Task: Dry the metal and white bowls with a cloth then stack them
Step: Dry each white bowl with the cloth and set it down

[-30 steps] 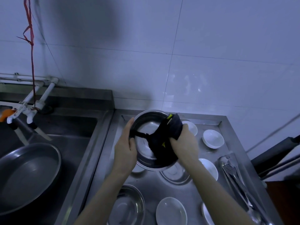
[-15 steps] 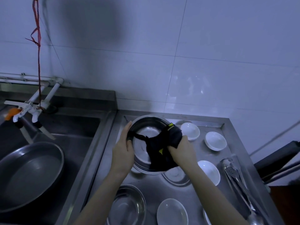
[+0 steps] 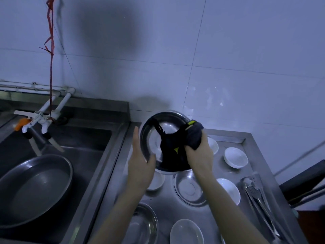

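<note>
Head view showed the left hand (image 3: 140,162) gripping the tilted metal bowl (image 3: 164,138) (raised above the table (image 3: 211,215)), its inside exposed so the right hand (image 3: 199,153), clenching the dark cloth (image 3: 177,147), could wipe it.

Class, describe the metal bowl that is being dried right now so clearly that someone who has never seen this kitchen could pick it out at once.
Start at the steel counter right of the sink. Above its back half, the left hand holds a metal bowl tilted up off the surface, while the right hand presses a dark cloth into it. Every other bowl lies flat on the counter; only this one is lifted and has the cloth inside.
</note>
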Demonstrator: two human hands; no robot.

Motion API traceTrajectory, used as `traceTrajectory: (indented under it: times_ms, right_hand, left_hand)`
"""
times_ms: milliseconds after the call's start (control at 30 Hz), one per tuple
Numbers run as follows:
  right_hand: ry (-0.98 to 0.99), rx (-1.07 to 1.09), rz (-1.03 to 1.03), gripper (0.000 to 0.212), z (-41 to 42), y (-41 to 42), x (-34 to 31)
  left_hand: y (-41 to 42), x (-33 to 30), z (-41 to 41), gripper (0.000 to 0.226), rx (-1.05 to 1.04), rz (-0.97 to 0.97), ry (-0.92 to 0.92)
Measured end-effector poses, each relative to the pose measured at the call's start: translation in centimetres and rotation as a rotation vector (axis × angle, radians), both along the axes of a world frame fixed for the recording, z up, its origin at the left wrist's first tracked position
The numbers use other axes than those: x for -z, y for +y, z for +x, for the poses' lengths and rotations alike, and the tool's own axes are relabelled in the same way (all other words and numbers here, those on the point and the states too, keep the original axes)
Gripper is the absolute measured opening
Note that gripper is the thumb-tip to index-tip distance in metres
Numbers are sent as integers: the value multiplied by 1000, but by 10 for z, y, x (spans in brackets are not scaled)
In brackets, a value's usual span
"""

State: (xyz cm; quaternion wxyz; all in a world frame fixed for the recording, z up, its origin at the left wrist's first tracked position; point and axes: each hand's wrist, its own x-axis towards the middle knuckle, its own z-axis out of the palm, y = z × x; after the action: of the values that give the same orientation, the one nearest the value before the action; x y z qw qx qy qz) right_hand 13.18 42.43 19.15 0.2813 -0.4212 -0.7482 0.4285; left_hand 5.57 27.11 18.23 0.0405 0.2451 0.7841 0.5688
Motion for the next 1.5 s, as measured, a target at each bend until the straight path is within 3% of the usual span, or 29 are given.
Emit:
traceTrajectory:
  times_ms: [67, 133, 267, 367, 433, 533, 600, 667, 800, 900, 967, 1100, 1200, 1300, 1400, 1500]
  right_hand:
    - [-28, 5, -47, 58, 4, -8, 10]
    - [-81, -21, 50, 46, 7, -1, 13]
    - [-430, -400, 555, 33, -1, 22, -10]
    - [-503, -485, 752, 31, -14, 21, -32]
    - [-422, -390, 619, 28, -17, 24, -32]
    - [-294, -241, 150, 32, -7, 18, -14]
    - [-259, -198, -25, 41, 3, 7, 2]
    - [-307, -188, 61, 38, 9, 3, 8]
    - [-443, -379, 493, 34, 7, 11, -1]
    - [-408, -440, 598, 24, 1, 13, -12]
    - [-337, -325, 522, 19, -1, 14, -11]
    - [-50, 4, -33, 29, 4, -2, 7]
    - [-130, 9, -130, 34, 8, -10, 23]
    - [-250, -124, 151, 26, 9, 5, 14]
    - [-465, -452, 608, 32, -2, 15, -4]
    - [-496, -496, 804, 31, -13, 9, -17]
  left_hand:
    - [0, 12, 4, 90, 10, 52, -61]
    - [-4, 14, -6, 90, 88, 14, -40]
    - [-9, -4, -14, 95, 425, -194, 58]
    - [-7, -3, -20, 97, 418, -67, 29]
    - [-10, 1, -25, 91, 316, 0, 13]
    - [-14, -2, -24, 74, 142, 162, -12]
    - [-17, -1, -21, 73, 110, 130, 22]
    - [-20, 2, -20, 80, 181, 6, 29]
    - [-20, -4, -24, 89, 421, -312, 54]
    - [-18, -8, -22, 91, 397, -330, 61]
    - [-18, -2, -14, 91, 249, -211, 52]
    - [-10, 16, 11, 96, -23, -28, -6]
    - [-10, 27, 6, 95, 7, -27, -73]
    - [-18, 21, -10, 90, 211, -127, -9]
    - [-20, 7, -16, 92, 426, -230, 56]
    - [-18, 3, -19, 91, 401, -159, 72]
